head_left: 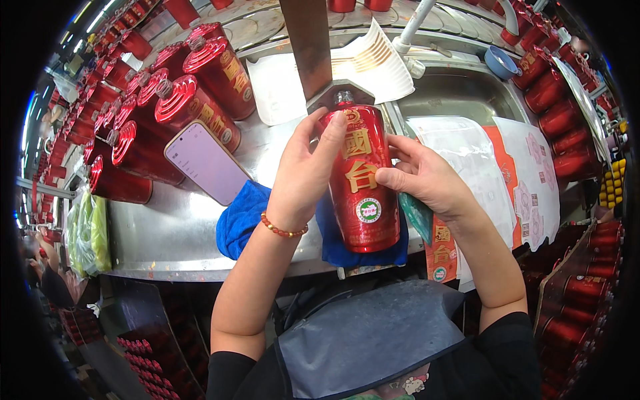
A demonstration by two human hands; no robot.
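A shiny red bottle with gold lettering, a round white-and-green sticker and a narrow neck lies tilted in front of me, its base toward me. My left hand is closed on its upper left side, thumb along the front and fingers partly hidden behind it. On the right edge, my right hand grips the bottle with the thumb on its front; some fingertips are out of sight. Beneath the bottle lies a blue cloth on the bench edge. A dark metal post with a bracket stands just beyond the bottle's neck.
Several red bottles crowd the metal bench's left side. A lit phone leans near a bunched blue cloth. Printed label sheets cover the right, beside a sink basin and blue bowl. Wrapped green material hangs at the left.
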